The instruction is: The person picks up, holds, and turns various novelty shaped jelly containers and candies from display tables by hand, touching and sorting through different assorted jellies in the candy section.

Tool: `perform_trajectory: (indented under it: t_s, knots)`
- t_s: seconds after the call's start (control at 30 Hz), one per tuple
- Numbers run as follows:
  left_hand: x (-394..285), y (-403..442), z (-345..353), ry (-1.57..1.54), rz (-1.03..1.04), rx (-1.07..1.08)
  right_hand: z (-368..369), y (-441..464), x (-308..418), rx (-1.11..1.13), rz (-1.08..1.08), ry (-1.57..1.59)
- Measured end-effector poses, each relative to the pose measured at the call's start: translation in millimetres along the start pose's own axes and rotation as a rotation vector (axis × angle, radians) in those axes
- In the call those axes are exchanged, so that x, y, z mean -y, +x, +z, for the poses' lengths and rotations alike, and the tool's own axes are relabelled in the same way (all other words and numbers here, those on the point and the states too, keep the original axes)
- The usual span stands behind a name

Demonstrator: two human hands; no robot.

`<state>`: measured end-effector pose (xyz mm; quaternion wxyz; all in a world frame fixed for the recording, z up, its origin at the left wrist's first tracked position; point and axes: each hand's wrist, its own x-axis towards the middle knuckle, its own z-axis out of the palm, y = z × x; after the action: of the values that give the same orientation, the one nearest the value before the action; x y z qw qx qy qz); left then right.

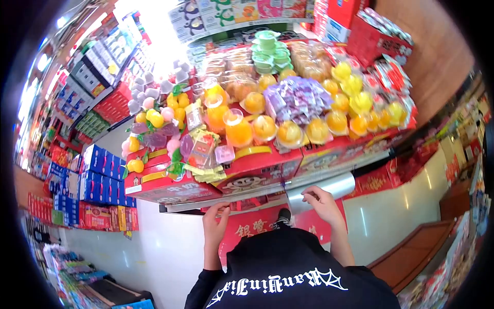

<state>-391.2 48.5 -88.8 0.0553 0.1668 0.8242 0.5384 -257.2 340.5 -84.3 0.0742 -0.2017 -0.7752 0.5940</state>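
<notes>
My left hand point(215, 221) is raised just in front of the red gift boxes point(257, 172), its fingers loosely bent and the thumb a little apart. I can see nothing in it. To its right, my right hand point(323, 202) is held with curved fingers beside a shiny silver-white roll point(337, 185), which looks like plastic film or bags. Whether its fingertips touch the roll I cannot tell; no object shows between them. On the boxes sit orange jelly cups point(238, 130), a heap of purple-wrapped packets point(298, 100) and fruit-shaped containers point(156, 118).
Green cups point(266, 54) are stacked at the back of the display. Blue cartons point(103, 180) stand to the left on the pale tiled floor point(159, 247). A red mat point(252, 221) lies by my foot, and a brown wooden piece point(411, 257) is at the lower right.
</notes>
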Motion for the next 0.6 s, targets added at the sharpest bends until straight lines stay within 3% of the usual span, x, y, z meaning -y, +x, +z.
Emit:
perform_trajectory:
  t_s: [0.07, 0.17, 0.33, 0.6]
  knots:
    - [-16, 11, 7, 0.114, 0.19, -0.013, -17, 19, 29, 0.155, 0.004, 0.023]
    - [-43, 15, 11, 0.081, 0.146, -0.051, -29, 47, 56, 0.549, -0.181, 0.12]
    - [-66, 8, -2, 0.054, 0.114, -0.22, -13, 71, 90, 0.854, -0.197, 0.247]
    - [-68, 47, -51, 0.283, 0.292, -0.423, 42, 98, 100, 0.935, -0.166, 0.282]
